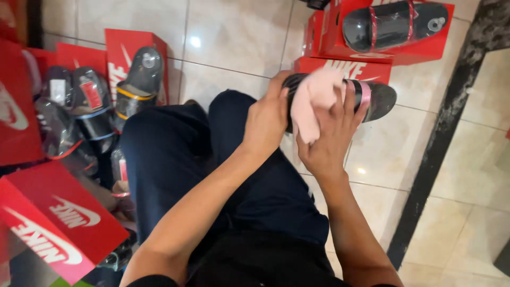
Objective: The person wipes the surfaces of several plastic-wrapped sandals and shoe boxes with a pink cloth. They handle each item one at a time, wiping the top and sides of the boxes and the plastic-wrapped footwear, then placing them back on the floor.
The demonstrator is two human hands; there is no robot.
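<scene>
Red shoe boxes (58, 223) and wrapped slippers (90, 114) at our left, our left hand (268, 119) gripping the black slipper (380, 98) above our knee, our right hand (329, 138) pressing a pink cloth (313, 101) against it, pale tiled floor (467, 175) beyond

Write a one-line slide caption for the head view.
Left hand grips a black slide sandal while right hand presses a pink cloth on it, red boxes around.

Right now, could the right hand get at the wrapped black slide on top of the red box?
Probably not freely: the right hand is pressing a pink cloth on a slide, though the wrapped slide lies unobstructed just beyond.
</scene>
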